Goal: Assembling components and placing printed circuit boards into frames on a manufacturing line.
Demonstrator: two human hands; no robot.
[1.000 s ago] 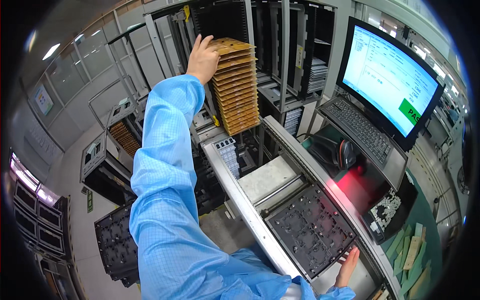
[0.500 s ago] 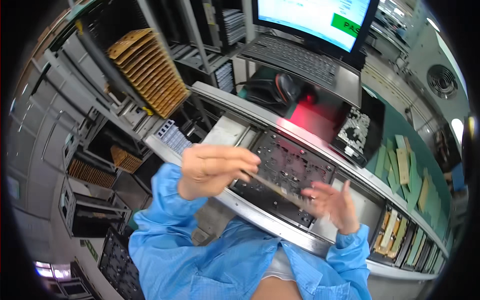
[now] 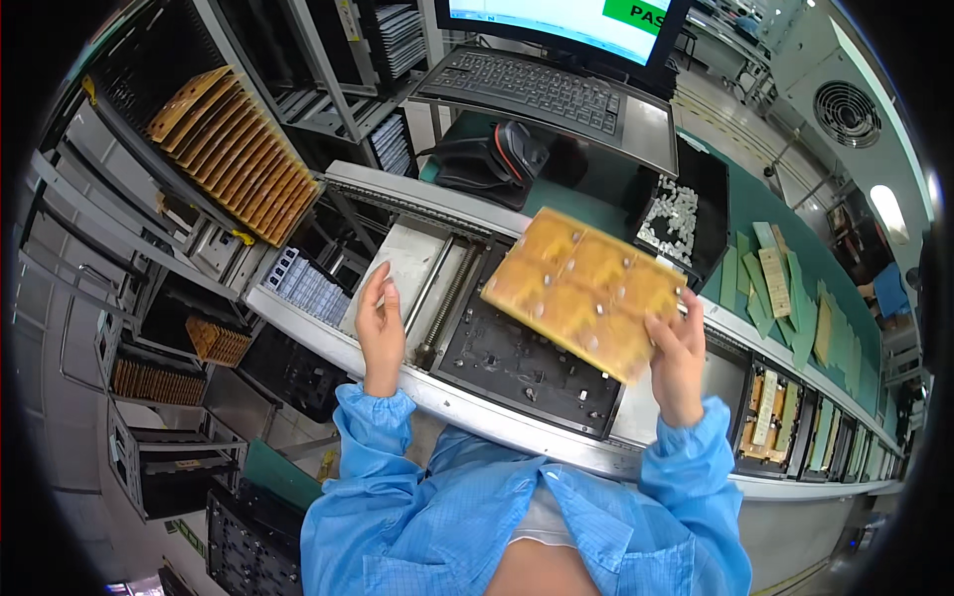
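Observation:
A yellow-brown circuit board panel [image 3: 586, 288] is tilted above the conveyor, pinched at its lower right corner by my right hand [image 3: 680, 360]. Small pale parts dot its face. Under it lies a black fixture plate [image 3: 507, 372] with small blocks and pins; the panel hides its upper right part. My left hand [image 3: 382, 333] is apart from the panel, fingers stretched and holding nothing, over the conveyor's left end beside a pale metal plate [image 3: 402, 263].
At the left, a black rack [image 3: 109, 114] holds several amber boards [image 3: 224, 149]. Behind the conveyor are a scanner [image 3: 487, 164], a keyboard [image 3: 537, 94], a monitor [image 3: 556, 20] and a black tray of small white parts [image 3: 686, 223]. Green strips [image 3: 785, 288] lie at right.
The panel, seen edge-on between my hands before, now faces up in my right hand. My left hand has let go and moved left. The red scanner glow is gone.

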